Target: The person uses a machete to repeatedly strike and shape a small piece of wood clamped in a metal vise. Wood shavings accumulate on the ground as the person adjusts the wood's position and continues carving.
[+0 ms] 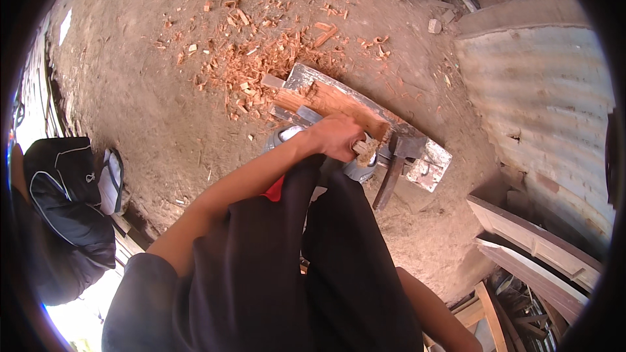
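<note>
One stage of wood-shaping apparently in hand, judging by the cut timber and litter. Far left of the grip, a black fabric bag with white piping; above left, curled orange-brown wood shavings on bare brown earth. Just left, a flat blue-grey piece, its link to the held object impossible to tell. Immediately above the grip, a long orange-brown timber along a plank bench with worn white paint. Left hand over it, clenched around a pale, rough-ended wooden piece. Probably required of any next move: steady timber, unobstructed stroke. Just below, a grey shoe, likely too close for safety. Just right, a dark-headed hatchet with brown wooden handle, a probable obstacle. Below right, the right forearm; right hand out of view, grip impossible to tell. Far right, rusted corrugated metal sheeting.
</note>
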The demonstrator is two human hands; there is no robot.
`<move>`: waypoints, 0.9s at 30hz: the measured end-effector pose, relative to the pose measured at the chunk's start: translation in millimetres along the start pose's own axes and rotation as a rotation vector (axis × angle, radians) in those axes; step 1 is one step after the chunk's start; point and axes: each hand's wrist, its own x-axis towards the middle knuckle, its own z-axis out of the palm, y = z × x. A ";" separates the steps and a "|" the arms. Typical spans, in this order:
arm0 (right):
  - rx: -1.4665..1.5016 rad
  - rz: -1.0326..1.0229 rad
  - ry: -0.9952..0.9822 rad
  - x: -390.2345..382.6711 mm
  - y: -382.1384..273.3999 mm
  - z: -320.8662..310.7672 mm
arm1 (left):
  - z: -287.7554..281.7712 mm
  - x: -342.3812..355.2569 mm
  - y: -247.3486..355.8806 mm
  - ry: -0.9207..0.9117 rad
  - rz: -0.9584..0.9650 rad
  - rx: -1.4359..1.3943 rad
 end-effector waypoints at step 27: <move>0.926 1.135 0.448 -86.0 193.8 219.1 | -1.2 -1.8 -11.4 0.110 0.004 0.019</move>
